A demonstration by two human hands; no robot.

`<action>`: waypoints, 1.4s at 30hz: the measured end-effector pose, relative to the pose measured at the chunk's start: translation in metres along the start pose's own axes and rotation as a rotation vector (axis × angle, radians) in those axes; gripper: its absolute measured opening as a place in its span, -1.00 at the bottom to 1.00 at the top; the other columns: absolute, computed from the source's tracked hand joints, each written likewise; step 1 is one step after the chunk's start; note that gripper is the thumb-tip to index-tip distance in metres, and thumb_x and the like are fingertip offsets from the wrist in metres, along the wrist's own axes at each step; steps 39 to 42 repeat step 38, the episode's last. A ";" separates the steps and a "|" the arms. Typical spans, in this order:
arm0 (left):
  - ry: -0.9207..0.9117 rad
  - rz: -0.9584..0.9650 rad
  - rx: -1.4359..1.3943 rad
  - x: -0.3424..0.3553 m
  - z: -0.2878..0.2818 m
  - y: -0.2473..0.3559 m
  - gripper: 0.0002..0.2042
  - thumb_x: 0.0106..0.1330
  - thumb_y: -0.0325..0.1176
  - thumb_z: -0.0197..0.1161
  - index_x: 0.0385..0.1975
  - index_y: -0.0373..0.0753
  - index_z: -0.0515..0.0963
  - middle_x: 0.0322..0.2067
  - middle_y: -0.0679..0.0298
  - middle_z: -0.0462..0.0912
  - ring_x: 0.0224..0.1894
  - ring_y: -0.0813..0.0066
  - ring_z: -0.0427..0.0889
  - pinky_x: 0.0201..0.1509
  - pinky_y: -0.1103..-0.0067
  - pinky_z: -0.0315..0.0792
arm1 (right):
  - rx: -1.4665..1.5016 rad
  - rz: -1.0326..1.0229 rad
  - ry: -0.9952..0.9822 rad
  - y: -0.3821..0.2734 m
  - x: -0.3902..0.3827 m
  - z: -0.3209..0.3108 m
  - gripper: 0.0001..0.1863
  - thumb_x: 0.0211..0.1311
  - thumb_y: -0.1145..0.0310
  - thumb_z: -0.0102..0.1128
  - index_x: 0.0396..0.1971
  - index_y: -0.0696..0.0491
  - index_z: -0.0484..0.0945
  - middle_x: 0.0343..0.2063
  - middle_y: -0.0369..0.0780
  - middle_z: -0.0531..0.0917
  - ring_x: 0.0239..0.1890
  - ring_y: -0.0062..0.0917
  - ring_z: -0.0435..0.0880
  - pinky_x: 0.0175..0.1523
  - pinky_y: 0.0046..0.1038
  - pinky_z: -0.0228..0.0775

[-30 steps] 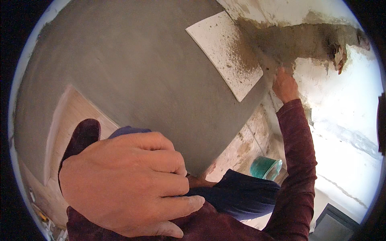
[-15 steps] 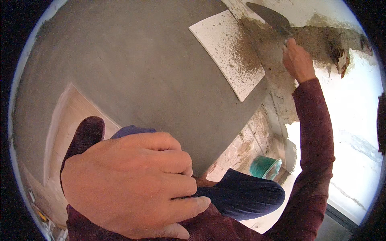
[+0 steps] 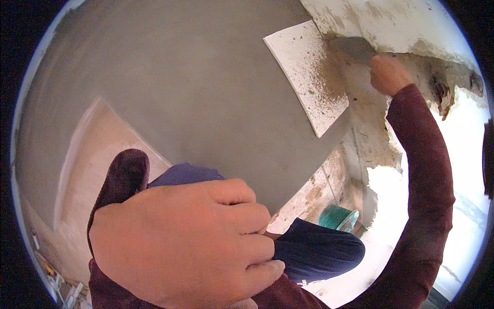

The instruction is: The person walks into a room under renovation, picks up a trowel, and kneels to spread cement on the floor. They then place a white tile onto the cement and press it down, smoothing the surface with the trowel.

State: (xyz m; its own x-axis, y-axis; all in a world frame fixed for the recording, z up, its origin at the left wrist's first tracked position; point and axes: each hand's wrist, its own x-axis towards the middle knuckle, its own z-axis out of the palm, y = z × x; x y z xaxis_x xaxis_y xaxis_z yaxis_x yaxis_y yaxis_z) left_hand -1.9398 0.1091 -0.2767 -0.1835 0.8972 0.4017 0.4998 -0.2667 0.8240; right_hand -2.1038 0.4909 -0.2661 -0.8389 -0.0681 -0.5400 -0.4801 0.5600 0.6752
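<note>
At the upper right, my right hand (image 3: 390, 75) is wrapped around the handle of a trowel (image 3: 354, 49). The trowel's grey pointed blade lies over the mortar-covered strip (image 3: 360, 77) where the grey surface meets the white one, right beside the far edge of a white board (image 3: 303, 67). Dark specks of mortar spatter that board, thickest along its right side. Close and large at the lower left is my left hand (image 3: 180, 242), its back showing and its fingers curled together. The fingertips are partly hidden, so whether anything is in them does not show.
Smooth grey cement (image 3: 195, 92) spreads across the middle, with a pale recessed area (image 3: 98, 154) at left. A green bucket (image 3: 337, 219) stands beyond my navy-trousered knee (image 3: 319, 252). Ragged broken material (image 3: 442, 95) sticks out at far right. Small clutter (image 3: 64, 293) lies lower left.
The trowel blade has come down from over the white surface to the mortar strip, nearer the board. The view has shifted slightly. My left hand stays curled.
</note>
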 end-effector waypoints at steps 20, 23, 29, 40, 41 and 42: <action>0.016 0.009 0.024 -0.011 -0.006 0.001 -0.58 0.07 0.07 0.25 -0.20 -0.10 0.57 -0.46 0.42 0.50 -0.30 0.43 0.54 -0.20 0.47 0.40 | -0.122 -0.036 -0.001 0.012 0.006 -0.015 -0.86 0.10 0.45 0.03 -0.37 0.21 0.41 -0.49 0.01 0.60 -0.39 -0.12 0.64 -0.31 -0.11 0.48; 0.033 0.013 0.013 -0.012 -0.005 0.002 -0.59 0.07 0.06 0.26 -0.21 -0.10 0.58 -0.44 0.43 0.52 -0.30 0.43 0.55 -0.21 0.47 0.40 | -0.054 -0.059 0.034 0.023 -0.004 -0.001 -0.84 0.14 0.43 0.02 -0.33 0.20 0.39 -0.52 0.02 0.59 -0.41 -0.10 0.62 -0.34 -0.09 0.45; 0.041 0.010 0.045 -0.014 -0.007 0.005 -0.60 0.02 0.05 0.31 -0.25 -0.10 0.61 -0.43 0.44 0.55 -0.31 0.43 0.56 -0.25 0.48 0.41 | 0.070 0.078 0.164 0.010 -0.065 0.054 -0.78 0.19 0.39 -0.01 -0.20 0.15 0.32 -0.49 0.04 0.58 -0.43 -0.06 0.60 -0.33 -0.09 0.43; -0.044 -0.018 0.037 0.001 -0.006 0.012 -0.58 -0.02 0.06 0.37 -0.22 -0.05 0.63 -0.36 0.40 0.61 -0.29 0.40 0.57 -0.23 0.47 0.43 | 0.106 0.219 0.080 0.002 -0.106 0.111 -0.62 0.20 0.32 0.04 0.01 0.01 0.26 -0.42 0.01 0.58 -0.39 -0.07 0.64 -0.26 -0.13 0.51; -0.044 -0.018 0.037 0.001 -0.006 0.012 -0.58 -0.02 0.06 0.37 -0.22 -0.05 0.63 -0.36 0.40 0.61 -0.29 0.40 0.57 -0.23 0.47 0.43 | 0.106 0.219 0.080 0.002 -0.106 0.111 -0.62 0.20 0.32 0.04 0.01 0.01 0.26 -0.42 0.01 0.58 -0.39 -0.07 0.64 -0.26 -0.13 0.51; -0.044 -0.018 0.037 0.001 -0.006 0.012 -0.58 -0.02 0.06 0.37 -0.22 -0.05 0.63 -0.36 0.40 0.61 -0.29 0.40 0.57 -0.23 0.47 0.43 | 0.106 0.219 0.080 0.002 -0.106 0.111 -0.62 0.20 0.32 0.04 0.01 0.01 0.26 -0.42 0.01 0.58 -0.39 -0.07 0.64 -0.26 -0.13 0.51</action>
